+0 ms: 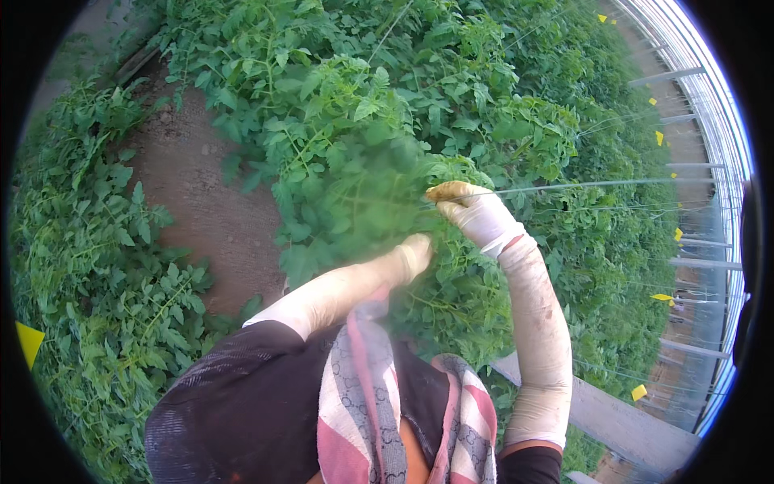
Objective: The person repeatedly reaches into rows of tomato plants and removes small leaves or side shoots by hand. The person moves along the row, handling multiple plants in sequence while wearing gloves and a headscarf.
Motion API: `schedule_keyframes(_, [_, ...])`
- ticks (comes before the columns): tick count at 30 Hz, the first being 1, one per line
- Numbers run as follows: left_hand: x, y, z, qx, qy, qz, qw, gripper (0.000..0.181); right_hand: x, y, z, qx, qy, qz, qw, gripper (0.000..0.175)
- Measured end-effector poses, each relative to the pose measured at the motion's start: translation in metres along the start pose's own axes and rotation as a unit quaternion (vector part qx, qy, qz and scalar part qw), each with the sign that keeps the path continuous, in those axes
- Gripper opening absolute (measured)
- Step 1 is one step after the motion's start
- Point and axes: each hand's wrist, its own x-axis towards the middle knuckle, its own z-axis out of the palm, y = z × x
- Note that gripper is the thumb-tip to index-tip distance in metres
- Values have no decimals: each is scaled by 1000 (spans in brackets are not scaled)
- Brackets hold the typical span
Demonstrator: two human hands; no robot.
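Tomato plants [338,139] with dense green leaves spread out before me. My right hand [468,209], in a thin whitish glove stained yellow-brown at the fingers, is closed on a taut green string [580,185] that runs off to the right. Lower and to the left, my left hand [418,251], gloved too, reaches in among the leaves; its fingers are hidden by foliage, so what it touches does not show. Both forearms wear pale sleeves, the right one smudged with dirt. A blurred patch of leaves lies just beyond the left hand.
A bare soil path [199,181] runs along the left, with another row of tomato plants [78,254] beyond it. Yellow cards [662,297] hang at the right. A grey beam [629,417] crosses at lower right, near the greenhouse's side wall [722,212]. More strings cross the foliage.
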Motion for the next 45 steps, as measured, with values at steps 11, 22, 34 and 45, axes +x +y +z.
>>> schedule_keyframes(11, [-54, -57, -57, -484, -142, -12, 864, 22, 50, 18, 6, -644, -376, 183, 641, 45])
schedule_keyframes(22, [-59, -35, -86, -658, -19, -102, 745, 34, 10, 12, 4, 581, -137, 139, 790, 86])
schedule_keyframes(34, [-119, -4, -96, -562, -146, -98, 808, 47, -87, -7, -40, 558, -63, -313, 766, 60])
schedule_keyframes(45, [-149, -37, -208, -512, 41, -151, 844, 45, -91, -30, 13, 265, -161, -80, 947, 41])
